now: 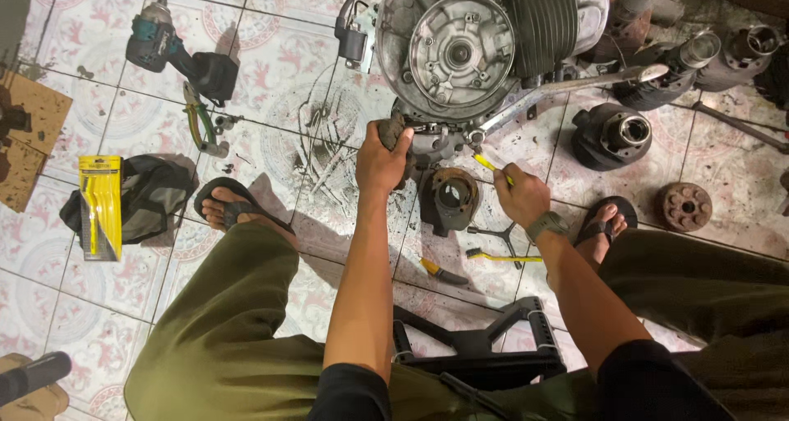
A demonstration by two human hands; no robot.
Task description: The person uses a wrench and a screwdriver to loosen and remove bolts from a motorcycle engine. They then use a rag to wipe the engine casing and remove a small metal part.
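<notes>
The engine [485,51] sits on the tiled floor. At its lower edge, the left hand [382,159] clamps a dark part steady; just right, the right hand [519,195] pinches a yellow-handled tool [491,166]. I'd keep that brace firm and work gently.

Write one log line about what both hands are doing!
left hand: grips engine underside | right hand: holds yellow-handled tool | floor: pliers

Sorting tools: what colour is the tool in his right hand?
Yellow handle, clearest in the head view.
</notes>
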